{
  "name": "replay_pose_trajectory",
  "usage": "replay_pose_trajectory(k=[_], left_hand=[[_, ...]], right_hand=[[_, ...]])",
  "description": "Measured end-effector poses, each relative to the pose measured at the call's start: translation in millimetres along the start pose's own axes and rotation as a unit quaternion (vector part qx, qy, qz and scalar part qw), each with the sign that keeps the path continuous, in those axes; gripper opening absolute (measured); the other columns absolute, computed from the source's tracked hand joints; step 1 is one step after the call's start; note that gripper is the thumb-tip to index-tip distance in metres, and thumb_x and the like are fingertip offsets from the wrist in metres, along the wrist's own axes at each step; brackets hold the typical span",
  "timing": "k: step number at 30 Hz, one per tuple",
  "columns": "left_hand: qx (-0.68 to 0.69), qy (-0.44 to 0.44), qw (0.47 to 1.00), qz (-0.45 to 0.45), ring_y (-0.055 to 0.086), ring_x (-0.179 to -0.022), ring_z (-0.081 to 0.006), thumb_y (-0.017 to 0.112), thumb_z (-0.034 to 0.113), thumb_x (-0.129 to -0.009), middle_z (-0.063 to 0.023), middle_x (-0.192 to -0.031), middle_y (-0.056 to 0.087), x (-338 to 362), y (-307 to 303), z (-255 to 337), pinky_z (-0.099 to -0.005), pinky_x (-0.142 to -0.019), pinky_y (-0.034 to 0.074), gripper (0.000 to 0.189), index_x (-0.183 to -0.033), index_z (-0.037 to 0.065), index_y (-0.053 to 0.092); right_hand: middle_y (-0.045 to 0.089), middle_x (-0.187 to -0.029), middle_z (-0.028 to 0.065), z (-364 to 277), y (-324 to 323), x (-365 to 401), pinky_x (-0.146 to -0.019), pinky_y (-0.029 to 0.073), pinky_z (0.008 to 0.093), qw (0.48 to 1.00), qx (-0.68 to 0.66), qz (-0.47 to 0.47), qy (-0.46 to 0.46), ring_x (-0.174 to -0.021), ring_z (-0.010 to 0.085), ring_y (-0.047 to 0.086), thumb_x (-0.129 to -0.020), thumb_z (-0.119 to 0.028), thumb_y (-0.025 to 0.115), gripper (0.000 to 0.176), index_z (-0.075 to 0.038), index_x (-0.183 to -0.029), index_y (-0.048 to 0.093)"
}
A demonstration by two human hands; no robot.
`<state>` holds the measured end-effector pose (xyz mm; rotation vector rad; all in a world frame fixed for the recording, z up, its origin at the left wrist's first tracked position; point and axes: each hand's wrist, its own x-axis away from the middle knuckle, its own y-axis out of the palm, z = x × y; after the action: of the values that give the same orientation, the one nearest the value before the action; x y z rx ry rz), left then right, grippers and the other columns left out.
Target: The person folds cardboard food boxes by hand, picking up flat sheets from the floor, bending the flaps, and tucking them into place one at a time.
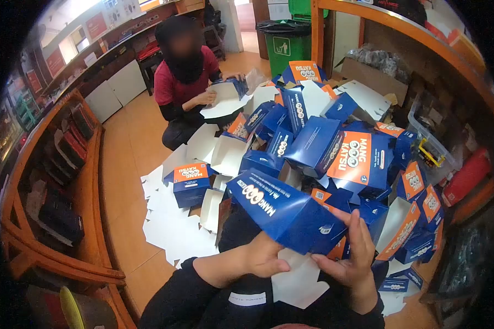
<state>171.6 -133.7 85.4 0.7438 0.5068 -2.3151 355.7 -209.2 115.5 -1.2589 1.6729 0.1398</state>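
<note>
A blue cardboard food box [291,211] with white and orange lettering is tilted in front of me, its printed side facing up. My left hand [264,256] grips its near left edge, the thumb showing and the other fingers hidden behind the card. My right hand [352,257] holds the near right end, thumb at the lower edge and fingers upright along the side. A white unfolded flap [297,279] hangs down between my hands. Right behind this box lies a pile of similar folded boxes, including a large blue and orange box [359,159].
Flat white box blanks [173,236] lie on the tiled floor at left. Opposite me a person [184,77] sits holding another box [225,96]. A wooden shelf [101,219] stands at left, a green bin [285,46] at the back, a clear plastic tub [436,131] at right.
</note>
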Motion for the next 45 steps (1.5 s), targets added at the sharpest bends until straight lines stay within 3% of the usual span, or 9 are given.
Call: replay_pose_trajectory(k=[6,9,12,14,20,22,25,31,45], left_hand=[[-0.147,0.027,0.989,-0.004,0.048,-0.113,-0.0282,0.060,0.042,-0.081,-0.0164,-0.122,0.048,15.2,-3.9,-18.8,-0.0405,-0.096,0.035,0.064,-0.127,0.000,0.041],[0.216,-0.147,0.955,0.139,0.046,-0.115,-0.0281,0.055,0.047,-0.082,-0.0172,-0.124,0.047,34.6,-13.4,-51.9,-0.0431,-0.096,0.035,0.068,-0.129,0.001,0.037],[0.541,-0.294,0.746,0.255,0.045,-0.117,-0.0281,0.049,0.052,-0.084,-0.0181,-0.126,0.046,47.0,-22.4,-68.1,-0.0458,-0.097,0.036,0.072,-0.132,0.002,0.032],[0.503,0.003,0.845,0.181,0.047,-0.115,-0.0286,0.038,0.058,-0.086,-0.0212,-0.128,0.043,3.2,-38.1,-4.3,-0.0474,-0.094,0.041,0.074,-0.132,0.002,0.028],[0.216,-0.129,0.947,0.201,0.053,-0.106,-0.0226,0.062,0.016,-0.082,-0.0146,-0.113,0.053,-3.7,-52.7,11.7,-0.0363,-0.088,0.045,0.051,-0.124,0.002,0.038],[0.021,-0.203,0.967,-0.152,0.059,-0.082,-0.0201,0.065,0.010,-0.076,-0.0136,-0.098,0.062,-3.6,-64.5,22.1,-0.0321,-0.067,0.047,0.033,-0.106,-0.003,0.057],[0.138,-0.058,0.930,-0.336,0.059,-0.087,-0.0274,0.049,0.010,-0.088,-0.0158,-0.099,0.061,-17.5,-30.9,23.2,-0.0334,-0.074,0.046,0.024,-0.107,-0.001,0.057],[-0.084,-0.047,0.975,-0.198,0.052,-0.081,-0.0228,0.062,0.021,-0.081,-0.0073,-0.091,0.051,-11.1,-16.6,16.8,-0.0301,-0.073,0.041,0.017,-0.092,0.009,0.064],[0.085,-0.276,0.930,-0.225,0.060,-0.084,-0.0135,0.055,0.008,-0.082,-0.0109,-0.091,0.061,11.2,-11.1,-11.9,-0.0259,-0.072,0.047,0.055,-0.132,0.004,0.033]], right_hand=[[0.058,-0.103,0.0161,-2.3,0.8,2.8,-0.080,0.048,0.0375,0.999,0.016,0.009,-0.047,-0.094,0.0305,0.058,-0.058,-0.020,0.081,0.069,0.000,-0.116,0.051],[0.058,-0.101,0.0117,-4.5,2.1,5.0,-0.083,0.048,0.0392,0.998,-0.002,0.037,-0.050,-0.094,0.0291,0.057,-0.057,-0.018,0.081,0.058,-0.005,-0.108,0.056],[0.056,-0.102,0.0060,0.6,4.9,14.8,-0.086,0.048,0.0398,0.995,-0.009,0.043,-0.088,-0.098,0.0272,0.055,-0.057,-0.015,0.080,0.051,-0.012,-0.104,0.058],[0.055,-0.103,0.0035,8.5,4.8,23.4,-0.089,0.047,0.0397,0.990,0.018,-0.003,-0.138,-0.101,0.0264,0.053,-0.056,-0.015,0.080,0.052,-0.016,-0.103,0.059],[0.053,-0.110,0.0067,10.0,-1.1,21.6,-0.091,0.040,0.0447,0.993,-0.042,-0.092,-0.066,-0.103,0.0303,0.050,-0.071,-0.033,0.072,0.044,-0.017,-0.108,0.056],[0.052,-0.112,0.0088,15.5,-1.9,21.8,-0.093,0.036,0.0463,0.998,0.016,0.011,-0.055,-0.105,0.0315,0.049,-0.078,-0.038,0.063,0.040,-0.015,-0.110,0.055],[0.056,-0.089,0.0089,14.6,5.9,15.9,-0.090,0.034,0.0462,0.994,0.094,0.036,-0.032,-0.086,0.0268,0.055,-0.085,-0.037,0.049,0.030,-0.012,-0.099,0.059],[0.048,-0.059,0.0035,24.4,12.5,18.5,-0.063,0.035,0.0349,0.973,0.117,-0.200,0.023,-0.059,0.0232,0.050,-0.076,-0.023,0.061,0.011,-0.012,-0.078,0.062],[0.049,-0.087,0.0088,6.9,-3.8,16.1,-0.090,0.036,0.0417,0.996,0.088,0.011,-0.005,-0.085,0.0261,0.048,-0.079,-0.028,0.059,0.026,-0.008,-0.097,0.061]])
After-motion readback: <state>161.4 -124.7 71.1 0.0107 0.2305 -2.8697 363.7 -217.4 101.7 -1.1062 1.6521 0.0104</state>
